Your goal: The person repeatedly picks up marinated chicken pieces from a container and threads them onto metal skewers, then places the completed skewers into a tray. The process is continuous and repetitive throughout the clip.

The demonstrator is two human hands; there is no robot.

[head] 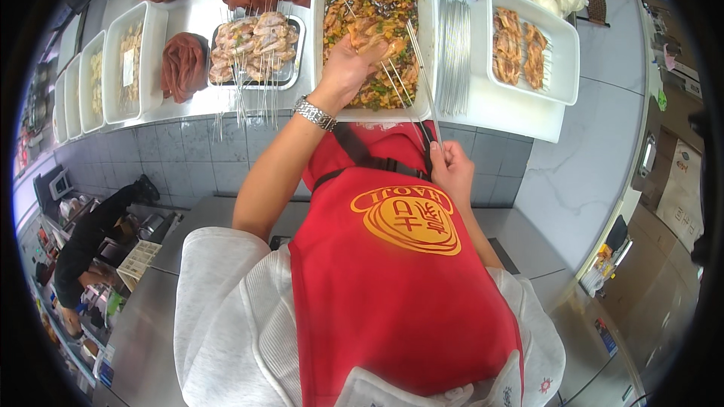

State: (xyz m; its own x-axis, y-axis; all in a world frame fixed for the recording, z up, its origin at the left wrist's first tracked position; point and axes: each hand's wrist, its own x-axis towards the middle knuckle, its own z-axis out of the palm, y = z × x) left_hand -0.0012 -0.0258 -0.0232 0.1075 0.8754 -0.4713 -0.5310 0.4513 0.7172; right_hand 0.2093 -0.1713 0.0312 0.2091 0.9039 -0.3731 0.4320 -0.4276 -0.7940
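Note:
My left hand (350,70), with a metal watch on its wrist, grips a piece of marinated meat (370,39) over a deep white plastic tub (318,22). The tub holds meat with chopped vegetables in dark liquid. Thin metal skewers (403,87) meet the meat near my fingertips; one tip shows past its far side. My right hand (451,163), in front of the tub's near right corner, is closed on the lower ends of several metal skewers. Some of these slant up beside the meat, over the tub's right part.
Left of the tub, skewered meat (254,45) lies on a metal tray, beside a brown cloth (184,66) and white bins (110,68). Right of it are loose skewers (454,56) and a white container (571,51) with skewered meat. Another person (85,243) bends at far left.

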